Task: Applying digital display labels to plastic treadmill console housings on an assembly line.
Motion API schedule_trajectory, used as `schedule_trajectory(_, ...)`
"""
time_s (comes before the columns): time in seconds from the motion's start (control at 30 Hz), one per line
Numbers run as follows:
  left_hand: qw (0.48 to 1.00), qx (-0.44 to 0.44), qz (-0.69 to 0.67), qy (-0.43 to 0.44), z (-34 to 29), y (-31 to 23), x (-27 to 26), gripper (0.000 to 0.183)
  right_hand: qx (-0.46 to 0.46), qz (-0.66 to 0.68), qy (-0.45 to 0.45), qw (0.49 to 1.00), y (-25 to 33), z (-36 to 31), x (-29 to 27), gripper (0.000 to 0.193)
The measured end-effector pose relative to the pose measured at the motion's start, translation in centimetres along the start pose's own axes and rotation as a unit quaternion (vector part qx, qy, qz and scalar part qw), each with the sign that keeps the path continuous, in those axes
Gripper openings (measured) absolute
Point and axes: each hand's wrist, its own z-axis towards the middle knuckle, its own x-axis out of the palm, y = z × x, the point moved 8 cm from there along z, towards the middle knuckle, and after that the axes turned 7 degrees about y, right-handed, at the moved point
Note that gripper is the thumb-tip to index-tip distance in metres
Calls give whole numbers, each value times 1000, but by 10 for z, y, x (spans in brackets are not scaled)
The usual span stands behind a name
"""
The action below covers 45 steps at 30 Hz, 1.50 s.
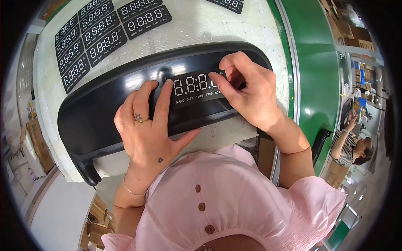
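Observation:
A long black plastic console [104, 121] with a curved far edge lies across the padded table in front of me. On its middle sits a black display label [197, 88] with white digit segments and a row of small print. My left hand [148, 121] rests spread on the console, its index fingertip at the label's left edge and its thumb near the console's front edge. At the label's right end, my right hand [251, 90] has its thumb on the label and its index finger bent by the far corner, partly hiding that end.
Several matching display labels [104, 44] lie in rows at the far left of the white padded table cover [201, 31]. Another label [230, 4] is at the far edge. A green surface [312, 62] runs along the right, where a person [349, 150] in a striped top works.

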Motion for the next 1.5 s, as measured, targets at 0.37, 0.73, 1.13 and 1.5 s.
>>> schedule_trajectory(0.37, 1000, -4, -5, 18, 0, 2, 3, 90, 31, -1, 17, 999, 1, 3, 0, 21)
schedule_trajectory(0.73, 1000, -2, -7, 9, -2, 3, 3, 88, 53, 29, 23, 998, 7, 3, -4, 20)
schedule_trajectory(1.13, 999, -13, -29, 21, -1, 3, 4, 89, 93, 20, 61, 994, -3, 4, 0, 21)
schedule_trajectory(1.5, 999, -16, -33, 30, -1, 3, 4, 89, 91, 27, 75, 993, -2, 6, 2, 22)
